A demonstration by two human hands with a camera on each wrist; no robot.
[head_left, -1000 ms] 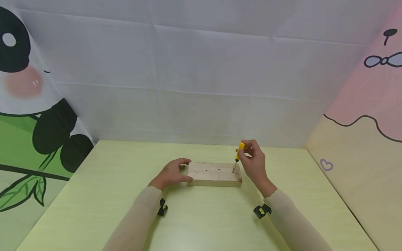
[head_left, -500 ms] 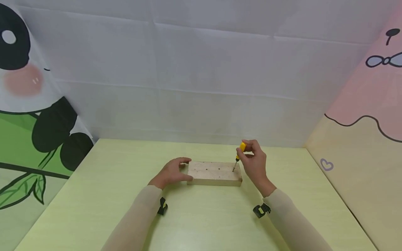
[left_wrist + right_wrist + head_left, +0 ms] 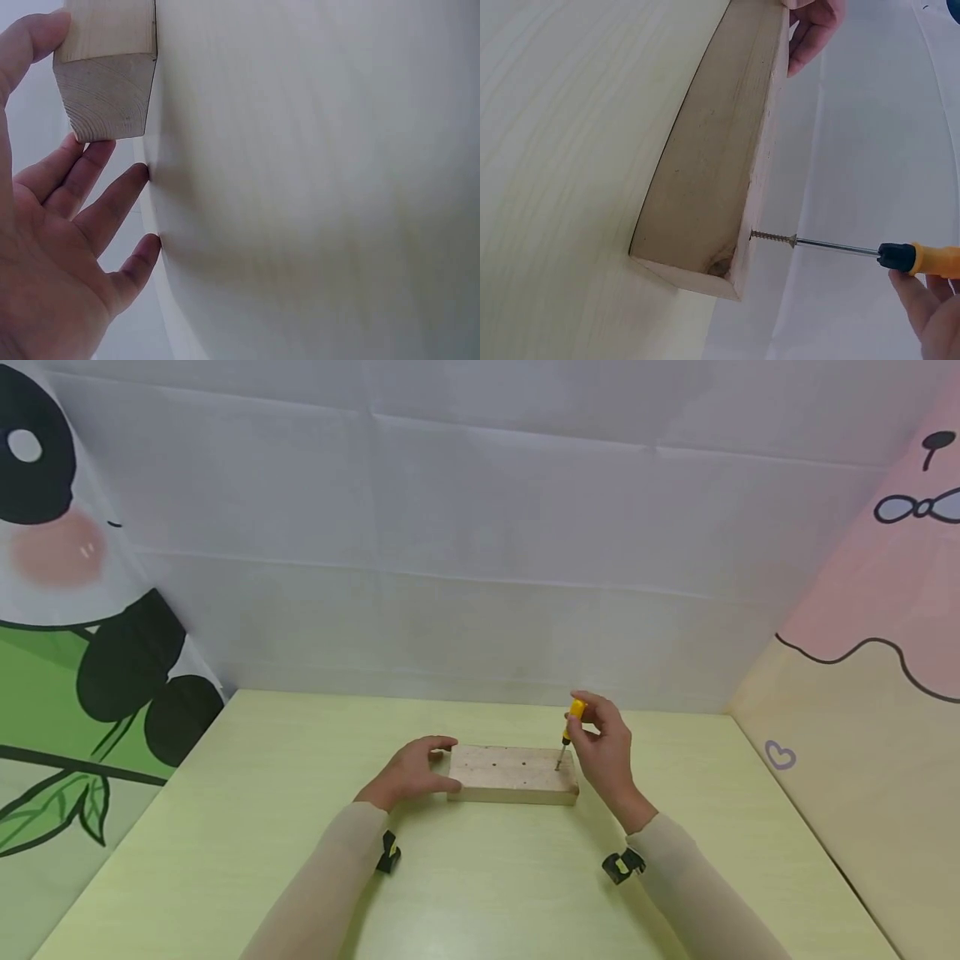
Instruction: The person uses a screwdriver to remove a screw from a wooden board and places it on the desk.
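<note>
A wooden block (image 3: 502,774) with several small dark holes in its top lies flat on the table. My left hand (image 3: 411,772) holds its left end, thumb at the near side and fingers toward the far side. In the left wrist view, the thumb and two fingertips touch the block (image 3: 105,94) while the other fingers reach the table surface. My right hand (image 3: 603,747) grips the yellow handle of a screwdriver (image 3: 573,720) above the block's right end. The screwdriver's tip sits on the head of a screw (image 3: 774,237), whose threaded shank stands mostly out of the wood.
The pale wood-grain table (image 3: 480,885) extends around the block. Behind it hangs a whitish cloth wall (image 3: 480,568). Printed cartoon panels border the left and right sides. Each wrist wears a small black camera mount.
My right hand's fingers shift slightly around the screwdriver handle, and the handle's tilt varies a little. The block and my left hand stay in place.
</note>
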